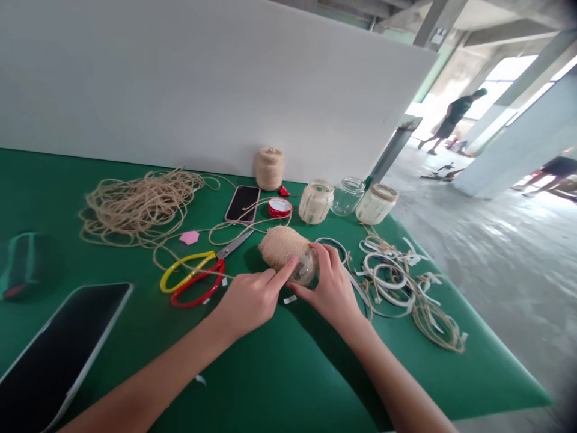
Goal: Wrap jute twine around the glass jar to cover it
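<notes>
A glass jar [303,268] lies on its side, tilted, with twine [283,243] wound around most of it and its near end bare. My right hand [332,282] grips the bare glass end, thumb below and fingers over the top. My left hand [255,300] is closed on a strand of twine at the jar's near side, its index finger pressed against the windings. That strand runs left across the scissors [219,267], whose handles are yellow and red, toward a loose heap of twine [139,204]. The pinch itself is partly hidden.
Behind stand a twine-covered jar [270,170], two jars with pale strips [315,202] [377,204] and a clear jar [348,196]. Phones [243,203] [63,355], a red-rimmed lid [280,207], and tape scraps with twine [387,276] lie around. A white board [202,84] closes the back.
</notes>
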`<control>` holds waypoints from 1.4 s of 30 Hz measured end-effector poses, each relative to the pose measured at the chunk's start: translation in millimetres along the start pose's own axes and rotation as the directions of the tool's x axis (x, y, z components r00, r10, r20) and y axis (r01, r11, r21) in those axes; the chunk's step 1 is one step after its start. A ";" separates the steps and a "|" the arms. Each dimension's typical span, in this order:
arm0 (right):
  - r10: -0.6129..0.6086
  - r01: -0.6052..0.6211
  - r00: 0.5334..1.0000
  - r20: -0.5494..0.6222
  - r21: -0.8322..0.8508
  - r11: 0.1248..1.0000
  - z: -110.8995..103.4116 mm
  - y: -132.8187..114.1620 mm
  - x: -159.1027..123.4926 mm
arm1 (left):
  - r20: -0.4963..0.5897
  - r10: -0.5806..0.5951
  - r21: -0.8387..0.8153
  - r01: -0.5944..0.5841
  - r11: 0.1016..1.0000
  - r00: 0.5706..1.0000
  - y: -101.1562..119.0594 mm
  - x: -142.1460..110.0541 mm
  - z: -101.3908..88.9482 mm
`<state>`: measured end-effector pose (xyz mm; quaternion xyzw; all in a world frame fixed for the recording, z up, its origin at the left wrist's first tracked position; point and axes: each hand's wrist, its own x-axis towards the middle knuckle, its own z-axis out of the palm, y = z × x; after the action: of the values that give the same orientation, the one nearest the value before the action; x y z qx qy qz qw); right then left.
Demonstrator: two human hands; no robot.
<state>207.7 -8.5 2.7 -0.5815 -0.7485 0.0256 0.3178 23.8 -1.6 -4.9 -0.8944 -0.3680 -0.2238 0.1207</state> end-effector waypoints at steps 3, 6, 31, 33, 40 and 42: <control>-0.010 0.010 1.000 -0.006 -0.029 1.000 1.5 0.9 -0.5 | 0.002 -0.004 0.000 0.004 1.000 1.000 -0.1 -0.4 0.8; -0.010 0.010 1.000 0.005 -0.041 0.999 2.8 1.3 -1.0 | 0.014 -0.009 0.003 0.009 1.000 1.000 0.0 -1.2 1.1; -0.048 0.046 0.999 -0.017 -0.101 0.994 1.5 6.7 -0.3 | 0.058 -0.008 0.004 0.007 1.000 0.998 -2.2 -2.7 3.9; -0.038 0.037 0.999 -0.009 -0.063 0.997 2.1 6.8 -0.4 | 0.024 0.020 -0.028 -0.019 0.999 1.000 -2.4 -3.0 3.2; 0.005 -0.005 1.000 0.003 -0.001 1.000 0.7 5.9 0.1 | 0.021 0.025 0.015 -0.025 1.000 0.999 -2.2 -2.9 2.8; 0.012 -0.012 1.000 -0.004 0.009 1.000 0.9 6.3 0.0 | 0.031 0.016 0.040 -0.017 0.999 0.999 -1.9 -1.9 1.8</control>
<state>212.7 -6.2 -0.5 -0.5846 -0.7441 0.0297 0.3219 21.9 -0.7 -7.4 -0.8981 -0.3670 -0.2015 0.1347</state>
